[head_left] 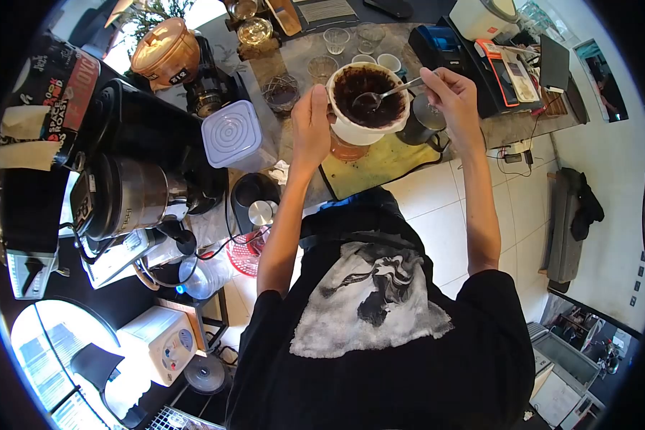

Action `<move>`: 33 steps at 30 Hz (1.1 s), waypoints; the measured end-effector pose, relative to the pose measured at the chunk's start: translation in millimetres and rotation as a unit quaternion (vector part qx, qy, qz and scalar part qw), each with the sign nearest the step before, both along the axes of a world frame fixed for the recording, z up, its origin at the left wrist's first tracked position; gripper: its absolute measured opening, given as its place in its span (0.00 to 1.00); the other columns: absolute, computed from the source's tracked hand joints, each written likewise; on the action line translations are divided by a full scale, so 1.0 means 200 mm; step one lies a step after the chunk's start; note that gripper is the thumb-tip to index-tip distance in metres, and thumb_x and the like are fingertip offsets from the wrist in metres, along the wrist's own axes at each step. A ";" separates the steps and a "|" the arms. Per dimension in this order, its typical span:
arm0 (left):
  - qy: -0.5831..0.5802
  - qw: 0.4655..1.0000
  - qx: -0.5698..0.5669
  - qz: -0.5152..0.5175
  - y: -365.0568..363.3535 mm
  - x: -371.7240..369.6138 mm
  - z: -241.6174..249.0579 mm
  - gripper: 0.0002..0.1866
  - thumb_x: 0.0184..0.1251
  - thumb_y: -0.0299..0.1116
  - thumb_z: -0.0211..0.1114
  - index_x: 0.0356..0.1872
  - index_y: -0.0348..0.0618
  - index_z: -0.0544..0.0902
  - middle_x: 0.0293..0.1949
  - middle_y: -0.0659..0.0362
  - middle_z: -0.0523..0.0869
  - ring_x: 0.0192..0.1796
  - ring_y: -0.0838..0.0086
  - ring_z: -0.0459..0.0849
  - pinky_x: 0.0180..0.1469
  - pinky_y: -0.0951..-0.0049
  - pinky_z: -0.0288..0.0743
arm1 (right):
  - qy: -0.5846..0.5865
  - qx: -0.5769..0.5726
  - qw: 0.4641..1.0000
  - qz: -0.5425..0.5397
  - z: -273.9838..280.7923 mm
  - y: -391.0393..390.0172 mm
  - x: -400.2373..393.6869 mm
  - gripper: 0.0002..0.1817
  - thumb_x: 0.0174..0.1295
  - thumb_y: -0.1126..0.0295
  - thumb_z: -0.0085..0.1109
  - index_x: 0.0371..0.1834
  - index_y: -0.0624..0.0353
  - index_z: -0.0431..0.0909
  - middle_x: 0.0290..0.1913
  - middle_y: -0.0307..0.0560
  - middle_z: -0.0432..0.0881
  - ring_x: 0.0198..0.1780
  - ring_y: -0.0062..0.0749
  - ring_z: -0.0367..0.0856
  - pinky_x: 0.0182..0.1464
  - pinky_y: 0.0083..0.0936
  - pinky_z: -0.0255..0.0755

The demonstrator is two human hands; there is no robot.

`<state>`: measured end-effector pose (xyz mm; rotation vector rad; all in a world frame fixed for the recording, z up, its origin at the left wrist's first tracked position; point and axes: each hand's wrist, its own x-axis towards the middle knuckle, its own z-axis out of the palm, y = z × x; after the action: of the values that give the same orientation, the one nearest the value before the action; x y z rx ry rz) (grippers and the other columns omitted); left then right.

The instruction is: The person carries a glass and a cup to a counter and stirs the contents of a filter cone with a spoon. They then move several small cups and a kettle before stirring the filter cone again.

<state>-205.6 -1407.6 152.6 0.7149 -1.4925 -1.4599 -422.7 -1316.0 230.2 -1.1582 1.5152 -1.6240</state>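
Note:
My left hand (312,125) is closed on the side of a white coffee dripper (369,135), thumb upright near its rim. Dark wet coffee grounds (355,82) line the inside of the dripper. Between the thumb and fingers of my right hand (451,97) is the handle of a metal spoon (401,88), its bowl down in the grounds. Something reddish-brown (347,149) shows just under the dripper. A yellow-green cloth (373,172) lies at the counter edge below, and a dark grey pitcher (424,118) stands to the right, partly hidden.
Several clear glasses (337,39) and a white cup (389,62) stand behind the dripper. A lidded plastic container (231,134) and a glass bowl (280,93) are on the left. Coffee machines (132,193) line the far left. A black device (448,61) sits at the back right.

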 end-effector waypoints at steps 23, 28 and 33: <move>0.022 0.998 0.051 0.018 0.01 0.00 -0.08 0.23 0.82 0.44 0.45 0.33 0.37 0.77 0.26 0.66 0.75 0.30 0.83 0.72 0.33 0.79 0.68 | 0.275 -0.002 0.959 -0.066 0.02 0.03 0.12 0.14 0.63 0.65 0.66 0.30 0.67 0.82 0.16 0.42 0.74 0.19 0.17 0.65 0.23 0.20 0.59; -0.002 0.999 0.033 0.019 0.01 0.00 -0.10 0.22 0.82 0.44 0.45 0.34 0.37 0.77 0.26 0.65 0.75 0.30 0.83 0.73 0.34 0.78 0.69 | 0.257 0.034 0.964 -0.059 -0.12 -0.01 0.08 0.16 0.65 0.64 0.65 0.25 0.67 0.79 0.15 0.35 0.69 0.20 0.13 0.62 0.23 0.19 0.55; 0.004 0.999 0.039 0.018 0.00 0.00 -0.12 0.23 0.82 0.45 0.45 0.34 0.36 0.77 0.27 0.65 0.76 0.30 0.83 0.73 0.34 0.78 0.69 | 0.060 0.052 0.997 -0.012 -0.23 -0.04 0.01 0.18 0.66 0.63 0.65 0.21 0.61 0.78 0.16 0.29 0.68 0.20 0.11 0.61 0.24 0.17 0.51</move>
<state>-205.4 -1407.5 128.9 0.7774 -1.4163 -1.4984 -419.7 -1324.8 184.4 -1.2027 1.6758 -1.4950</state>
